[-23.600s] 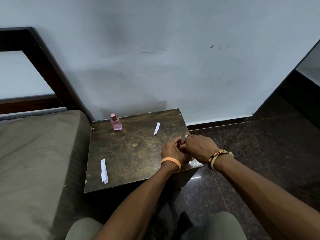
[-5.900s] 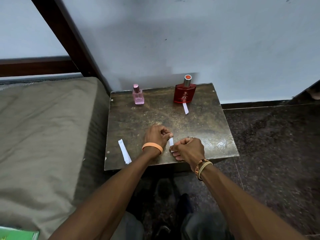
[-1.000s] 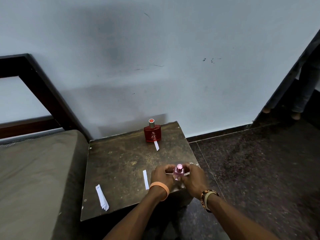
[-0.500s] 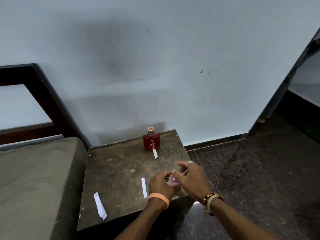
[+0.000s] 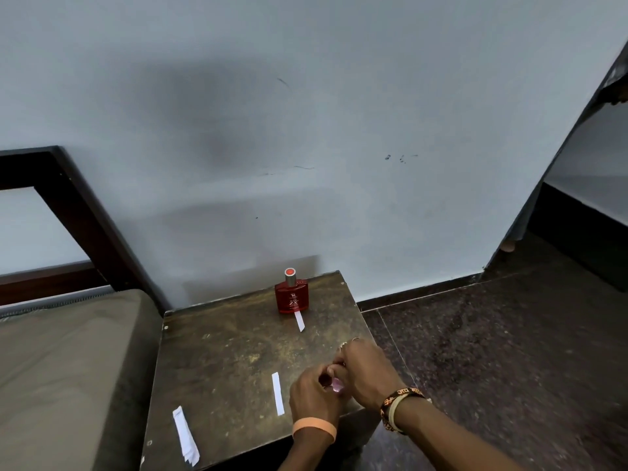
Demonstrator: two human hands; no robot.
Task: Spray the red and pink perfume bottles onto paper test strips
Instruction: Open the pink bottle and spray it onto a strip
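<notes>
At the surface's (image 5: 221, 362) 5 o'clock corner, the left hand (image 5: 314, 399) wraps curled fingers round the pink perfume bottle (image 5: 337, 389), of which only a sliver of pink shows between the two hands. The right hand (image 5: 367, 372), at the left's 2 o'clock, curls its fingers down over the bottle's top. Whether it grips a cap or presses the nozzle cannot be told, and no strip shows in either hand.

A loose paper strip (image 5: 277, 394) lies flat just beside the left hand at its 9 o'clock, and a small stack of strips (image 5: 185, 436) sits near the surface's 7 o'clock corner. The red perfume bottle (image 5: 292, 297) stands upright at the 1 o'clock end near the wall, with a short strip (image 5: 299, 321) touching its base at 6 o'clock. A bed (image 5: 68, 368) flanks the surface at 9 o'clock.

The step in hand appears to be readying the pink bottle for its spray, with the red one's strip apparently done. It would go best with the left hand keeping the bottle upright and steady. The nozzle opening should face away from the palm and toward the nearby loose strip, and one short, square press should follow. The bottle sits close to the surface's edge, so drawing it inward would guard against a drop to the floor.
</notes>
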